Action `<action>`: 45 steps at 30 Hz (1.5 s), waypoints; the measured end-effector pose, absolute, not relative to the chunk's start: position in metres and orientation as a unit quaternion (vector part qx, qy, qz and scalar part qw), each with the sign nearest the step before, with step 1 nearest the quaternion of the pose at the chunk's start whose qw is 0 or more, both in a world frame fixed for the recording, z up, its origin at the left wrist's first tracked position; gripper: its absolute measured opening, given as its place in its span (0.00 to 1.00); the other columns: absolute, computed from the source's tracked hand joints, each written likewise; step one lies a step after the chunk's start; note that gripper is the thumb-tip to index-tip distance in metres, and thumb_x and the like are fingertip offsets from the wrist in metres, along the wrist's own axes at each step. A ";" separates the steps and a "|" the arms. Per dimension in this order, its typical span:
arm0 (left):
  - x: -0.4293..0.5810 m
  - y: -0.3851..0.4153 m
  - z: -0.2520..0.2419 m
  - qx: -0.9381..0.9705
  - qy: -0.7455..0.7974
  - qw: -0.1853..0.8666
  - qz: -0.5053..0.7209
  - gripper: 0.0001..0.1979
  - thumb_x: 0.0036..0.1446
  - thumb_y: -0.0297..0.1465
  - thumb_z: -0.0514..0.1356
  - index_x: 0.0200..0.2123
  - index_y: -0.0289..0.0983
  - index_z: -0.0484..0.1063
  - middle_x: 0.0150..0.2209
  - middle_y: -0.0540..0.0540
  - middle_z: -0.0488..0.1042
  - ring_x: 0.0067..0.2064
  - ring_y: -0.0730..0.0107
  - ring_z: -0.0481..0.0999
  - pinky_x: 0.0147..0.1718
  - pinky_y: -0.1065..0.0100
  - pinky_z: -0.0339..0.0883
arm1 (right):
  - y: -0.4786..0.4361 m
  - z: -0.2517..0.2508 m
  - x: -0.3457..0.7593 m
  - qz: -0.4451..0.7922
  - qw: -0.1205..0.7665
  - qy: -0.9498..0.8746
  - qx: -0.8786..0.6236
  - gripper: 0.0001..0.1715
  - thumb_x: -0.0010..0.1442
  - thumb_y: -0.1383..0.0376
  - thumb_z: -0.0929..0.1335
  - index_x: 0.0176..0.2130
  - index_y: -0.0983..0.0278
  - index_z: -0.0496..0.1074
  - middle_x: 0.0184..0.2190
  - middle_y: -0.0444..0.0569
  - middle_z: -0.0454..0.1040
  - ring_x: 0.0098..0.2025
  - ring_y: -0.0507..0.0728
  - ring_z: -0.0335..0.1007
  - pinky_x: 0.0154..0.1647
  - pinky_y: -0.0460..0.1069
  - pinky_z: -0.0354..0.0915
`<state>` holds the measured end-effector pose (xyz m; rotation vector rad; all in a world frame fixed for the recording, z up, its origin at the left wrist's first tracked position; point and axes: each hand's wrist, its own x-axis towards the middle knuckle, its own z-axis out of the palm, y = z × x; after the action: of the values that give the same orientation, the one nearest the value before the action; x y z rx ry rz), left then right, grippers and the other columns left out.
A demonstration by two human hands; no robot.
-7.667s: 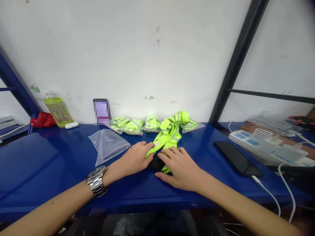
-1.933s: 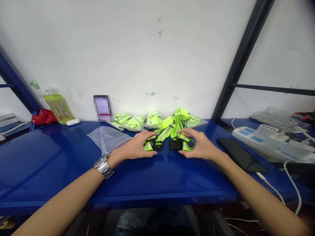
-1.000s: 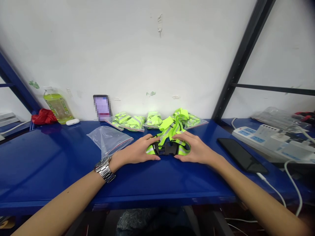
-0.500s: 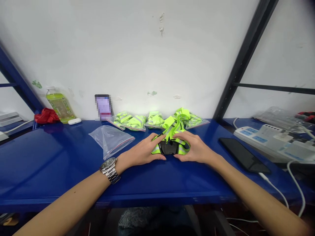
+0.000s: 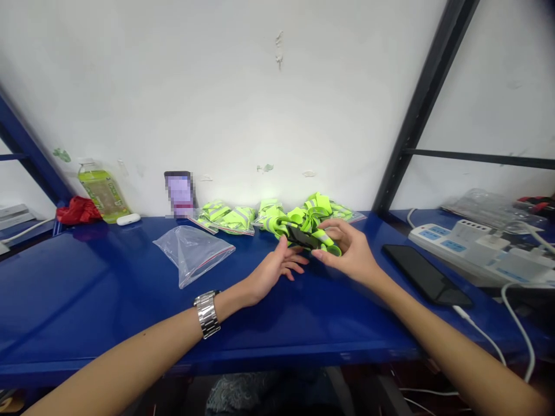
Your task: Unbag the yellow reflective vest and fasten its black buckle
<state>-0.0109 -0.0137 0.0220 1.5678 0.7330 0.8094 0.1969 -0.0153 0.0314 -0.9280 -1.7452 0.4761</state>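
Observation:
A fluorescent yellow-green reflective strap (image 5: 313, 218) with grey stripes lies bunched in loops, its black plastic buckle (image 5: 299, 236) tilted toward the right. My right hand (image 5: 350, 247) pinches the looped webbing just right of the buckle between thumb and fingers. My left hand (image 5: 273, 270) is turned partly palm up below the buckle, fingers stretched out and apart; its thumb tip is close to the buckle's left end, and whether they touch I cannot tell. Left of that hand lies a clear zip bag (image 5: 193, 257), flat on the blue table (image 5: 130, 300).
Several bagged yellow-green straps (image 5: 238, 219) line the wall. A propped phone (image 5: 180, 193), white earbud case (image 5: 129, 219), drink bottle (image 5: 104, 193) and red cloth (image 5: 78, 211) stand left. Rightward are a charging black phone (image 5: 425, 274) and a power strip (image 5: 455, 245).
My left hand has let go of the strap, turning palm up with fingers spread. The buckle has tilted and shifted slightly away from me, with my right hand still on the webbing.

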 end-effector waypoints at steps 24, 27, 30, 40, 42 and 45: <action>-0.019 -0.002 0.013 0.730 0.491 0.231 0.416 0.16 0.59 0.41 0.57 0.33 0.33 0.75 0.31 0.44 0.77 0.33 0.62 0.73 0.34 0.64 0.64 | -0.021 0.025 0.192 0.082 0.227 -0.868 -0.435 0.35 0.49 0.53 0.73 0.54 0.63 0.72 0.36 0.50 0.69 0.34 0.57 0.67 0.38 0.52 0.67; -0.021 -0.003 0.014 0.782 0.487 0.078 0.381 0.16 0.62 0.39 0.54 0.28 0.35 0.71 0.27 0.46 0.72 0.29 0.66 0.70 0.31 0.65 0.62 | -0.021 0.025 0.189 0.077 0.224 -0.870 -0.433 0.36 0.49 0.53 0.73 0.54 0.63 0.72 0.36 0.50 0.68 0.35 0.58 0.67 0.38 0.52 0.67; -0.024 -0.003 0.012 0.845 0.390 -0.003 0.365 0.16 0.66 0.33 0.48 0.30 0.36 0.70 0.31 0.44 0.71 0.34 0.66 0.71 0.35 0.66 0.64 | -0.020 0.025 0.188 0.086 0.221 -0.878 -0.417 0.33 0.49 0.54 0.73 0.53 0.63 0.72 0.36 0.50 0.68 0.37 0.59 0.67 0.40 0.52 0.67; -0.037 -0.012 0.020 0.953 0.202 -0.097 0.204 0.20 0.66 0.42 0.50 0.40 0.30 0.71 0.39 0.38 0.73 0.43 0.59 0.73 0.44 0.61 0.69 | -0.018 0.027 0.193 0.139 0.187 -0.901 -0.365 0.22 0.56 0.63 0.70 0.51 0.61 0.75 0.36 0.51 0.68 0.43 0.60 0.63 0.44 0.53 0.65; -0.038 -0.013 0.023 0.963 0.179 -0.097 0.176 0.25 0.63 0.47 0.51 0.38 0.29 0.73 0.37 0.37 0.74 0.45 0.56 0.73 0.48 0.59 0.68 | -0.020 0.028 0.195 0.146 0.174 -0.904 -0.361 0.21 0.57 0.65 0.69 0.51 0.60 0.74 0.37 0.52 0.69 0.45 0.60 0.63 0.45 0.53 0.65; -0.037 -0.012 0.024 0.969 0.173 -0.126 0.120 0.24 0.66 0.43 0.49 0.32 0.30 0.74 0.30 0.39 0.75 0.42 0.58 0.75 0.47 0.60 0.68 | -0.021 0.030 0.199 0.149 0.167 -0.912 -0.345 0.21 0.59 0.65 0.68 0.53 0.59 0.73 0.40 0.52 0.73 0.47 0.61 0.63 0.48 0.55 0.65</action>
<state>-0.0372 -0.0123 0.0239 3.3160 0.5923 0.4118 0.1988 -0.0208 0.0298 -0.9819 -2.5940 0.4239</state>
